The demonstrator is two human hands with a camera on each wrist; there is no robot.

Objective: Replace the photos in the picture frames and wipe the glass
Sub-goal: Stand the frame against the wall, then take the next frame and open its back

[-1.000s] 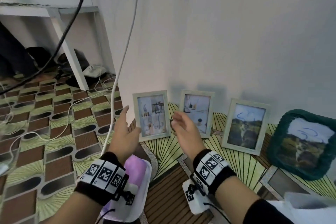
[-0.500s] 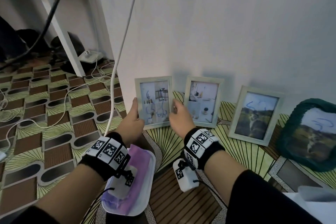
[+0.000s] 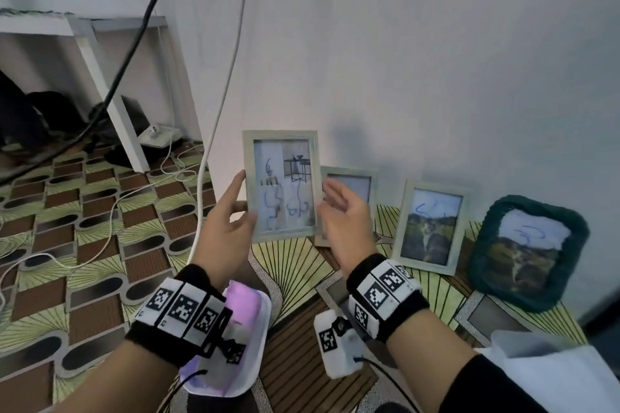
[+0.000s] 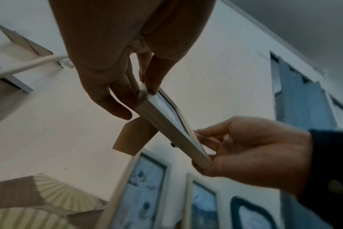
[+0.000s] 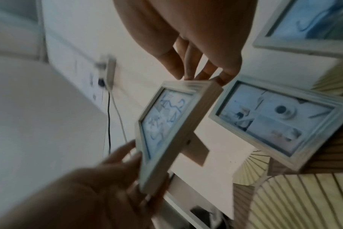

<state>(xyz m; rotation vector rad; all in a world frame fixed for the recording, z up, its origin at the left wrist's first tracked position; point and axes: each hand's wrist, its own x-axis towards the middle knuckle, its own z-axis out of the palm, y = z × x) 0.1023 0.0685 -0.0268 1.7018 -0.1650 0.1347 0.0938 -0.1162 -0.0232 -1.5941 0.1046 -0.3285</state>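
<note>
- Between both hands, raised off the floor in front of the white wall (image 3: 436, 60), a pale picture frame (image 3: 282, 185) is held upright, its glass marked with blue scribbles over a four-part photo.
- Left hand (image 3: 225, 223) pinches the frame's left edge, thumb on the front and fingers behind; right hand (image 3: 347, 221) holds the right edge with fingertips (image 5: 188, 75) on the rim and thumb behind.
- Brown easel stand (image 4: 134, 139) sticks out from the frame's back.
- Behind the right hand, a second frame (image 3: 349, 191) leans on the wall, partly covered; beside it stand a landscape frame (image 3: 431, 226) and a dark green frame (image 3: 528, 250), both scribbled.
- Patterned floor mat (image 3: 84, 238) lies below; a white tray (image 3: 258, 339) with purple cloth (image 3: 241, 303) sits under the left wrist, partly hidden.
- White cable (image 3: 231, 77) hangs left of the frame.
- Wrist views are blurred.
</note>
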